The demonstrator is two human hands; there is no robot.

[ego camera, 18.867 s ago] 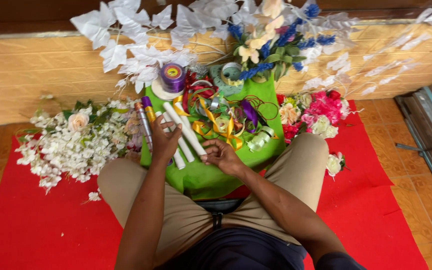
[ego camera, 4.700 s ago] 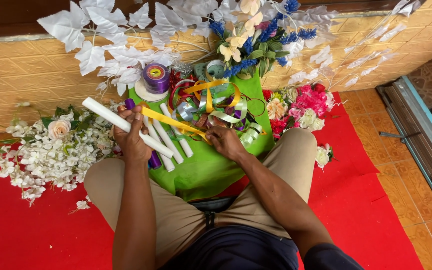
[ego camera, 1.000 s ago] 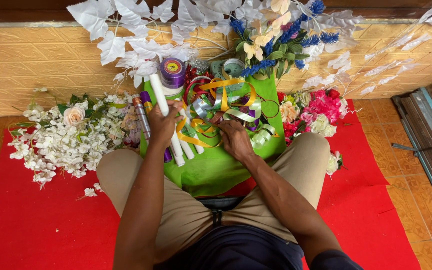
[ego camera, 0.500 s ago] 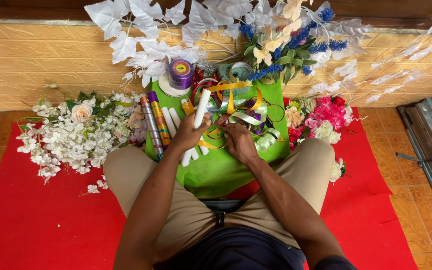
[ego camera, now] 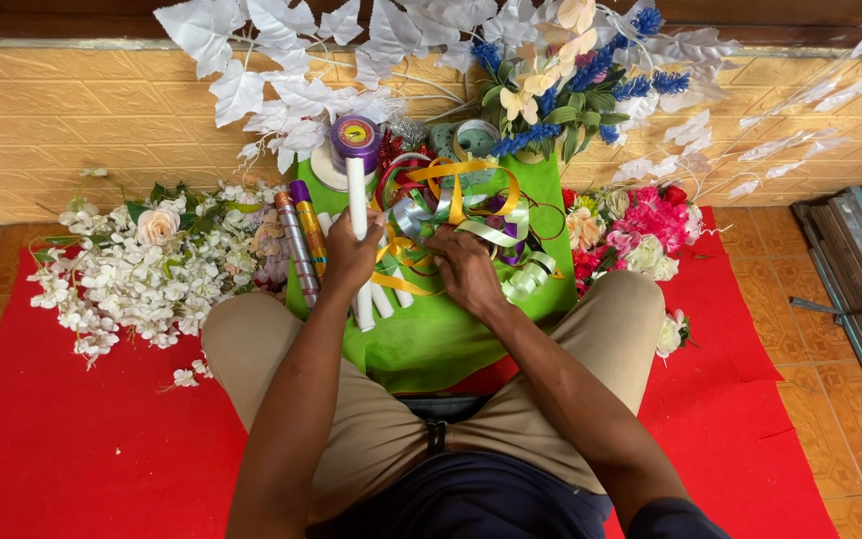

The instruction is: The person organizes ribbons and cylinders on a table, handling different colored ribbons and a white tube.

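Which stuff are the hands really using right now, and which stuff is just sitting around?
In use:
- white stick, held upright by the left hand
- tangle of yellow and silver ribbons, under the right hand
- green sheet they lie on

Just lying about:
- white flower bunch
- pink flowers
- blue flowers
- purple ribbon spool
- red mat

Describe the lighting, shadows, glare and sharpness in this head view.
Head view: soft, even daylight; only faint shadows under the legs on the red mat. Small glints on the ribbons, no strong glare. Left hand, right hand and white stick are sharp; the tiled wall bows slightly from the wide lens.
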